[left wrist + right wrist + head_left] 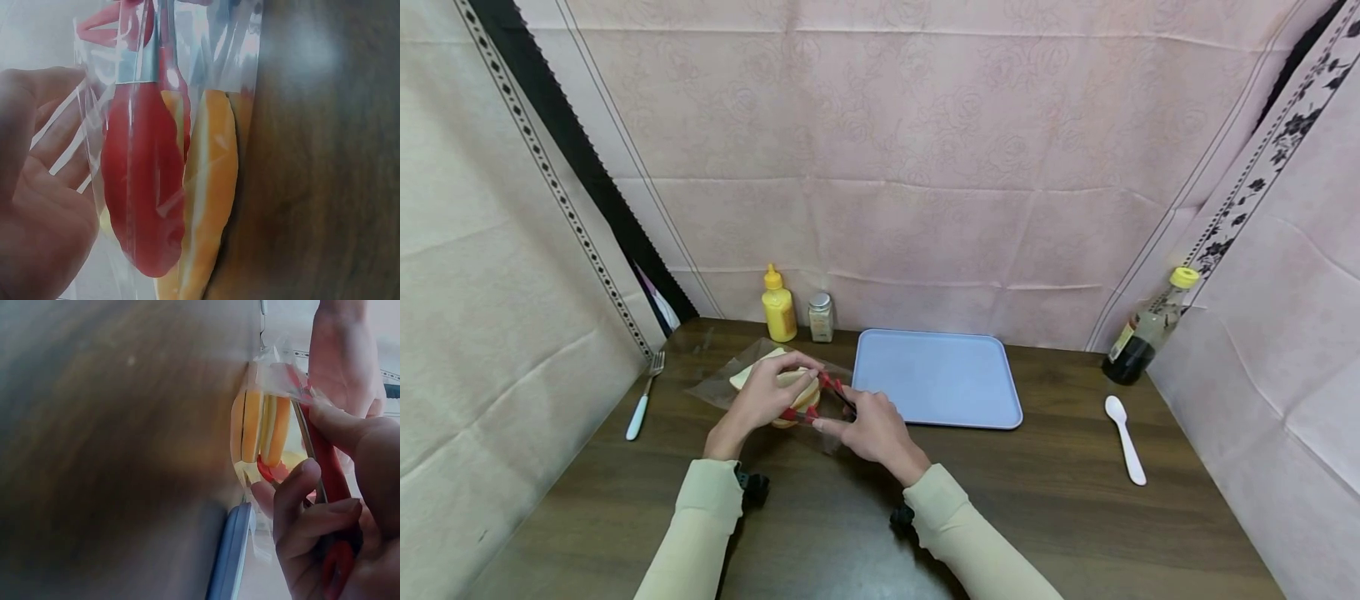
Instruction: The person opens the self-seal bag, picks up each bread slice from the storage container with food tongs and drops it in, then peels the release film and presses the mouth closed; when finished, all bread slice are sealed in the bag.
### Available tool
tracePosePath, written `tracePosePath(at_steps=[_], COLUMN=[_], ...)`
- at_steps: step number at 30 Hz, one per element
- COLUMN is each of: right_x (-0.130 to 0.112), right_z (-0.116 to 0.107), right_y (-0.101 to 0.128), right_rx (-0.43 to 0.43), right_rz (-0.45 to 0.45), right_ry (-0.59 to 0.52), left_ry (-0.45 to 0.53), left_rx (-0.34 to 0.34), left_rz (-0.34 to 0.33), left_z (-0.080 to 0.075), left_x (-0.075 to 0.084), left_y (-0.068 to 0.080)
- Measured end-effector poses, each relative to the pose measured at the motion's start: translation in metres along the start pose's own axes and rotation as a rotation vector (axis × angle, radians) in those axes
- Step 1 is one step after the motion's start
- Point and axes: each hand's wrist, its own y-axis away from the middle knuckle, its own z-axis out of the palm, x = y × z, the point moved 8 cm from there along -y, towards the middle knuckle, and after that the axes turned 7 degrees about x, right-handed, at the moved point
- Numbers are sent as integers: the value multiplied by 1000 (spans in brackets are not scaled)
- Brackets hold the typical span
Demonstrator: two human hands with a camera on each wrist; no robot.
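Note:
Slices of bread [747,375] lie in a clear plastic bag [713,388] on the table, left of the blue tray. My right hand [877,429] grips red-ended tongs [326,465] by their handles, fingers curled round them. In the left wrist view the red tong tips [144,181] overlap the bag, beside orange-crusted bread [215,162]. My left hand [766,397] holds the bag at its side, over the bread. Its fingers [59,134] show behind the film in the left wrist view.
A light blue tray [936,379] lies right of the bag. Behind stand a yellow squeeze bottle [779,308] and a shaker jar [821,318]. A fork [643,398] lies far left. At right are a dark sauce bottle [1138,342] and a white spoon [1126,442]. Cloth walls [925,150] surround the table.

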Motion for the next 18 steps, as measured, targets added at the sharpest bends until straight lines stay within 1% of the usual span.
tracePosePath(at_steps=[6, 9, 13, 18], right_x=[2, 4, 7, 10], right_z=[2, 1, -2, -5], right_y=[0, 0, 2, 4], right_rx=[-30, -35, -20, 1], right_rz=[1, -1, -10, -32], right_ry=[-11, -18, -8, 0], left_ry=[-18, -22, -23, -38], left_rx=[-18, -35, -45, -32], left_rz=[14, -2, -28, -26], left_z=[4, 5, 4, 2], left_x=[0, -2, -3, -3], left_y=[-1, 0, 1, 1])
